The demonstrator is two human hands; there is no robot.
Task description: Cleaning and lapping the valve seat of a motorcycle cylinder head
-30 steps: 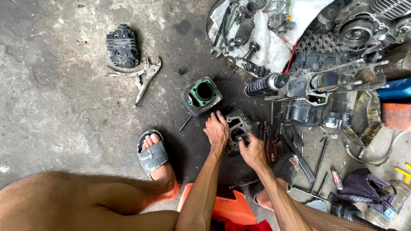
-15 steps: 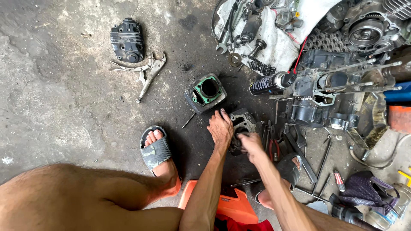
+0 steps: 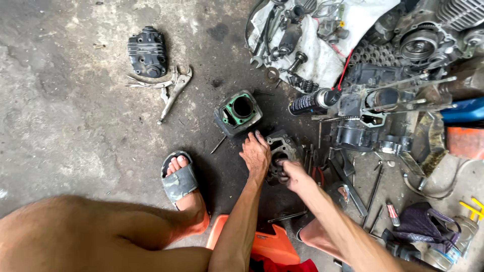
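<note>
My left hand (image 3: pixel 256 155) lies palm down, fingers spread and loosely open, on the left edge of the dark grey cast-metal engine head (image 3: pixel 280 151) that sits on the oil-stained concrete floor (image 3: pixel 75 126) between my knees. My right hand (image 3: pixel 291 174) is curled closed against the lower side of that same casting, fingers tucked in at one of its round ports; I cannot tell whether they pinch some small part there. The engine head rests just below and right of the black finned cylinder block with the green gasket (image 3: pixel 238 112), the two nearly touching at the corner by my left fingertips.

Further up and left on the floor lies a black finned metal engine cover (image 3: pixel 147 51), and just beneath it a pair of silver locking pliers (image 3: pixel 171 91), jaws toward the cover. To the right of the cylinder block a dark spray can with a pale cap (image 3: pixel 313 102) lies on its side. Behind it a dirty white cloth (image 3: pixel 327 55) carries wrenches, springs and small parts. A stripped grey motorcycle engine case (image 3: pixel 383 100) with long studs stands at the right. My left foot in a grey strapped sandal (image 3: pixel 179 180) is planted left of my hands, and I sit on a low orange plastic stool (image 3: pixel 267 242).
</note>
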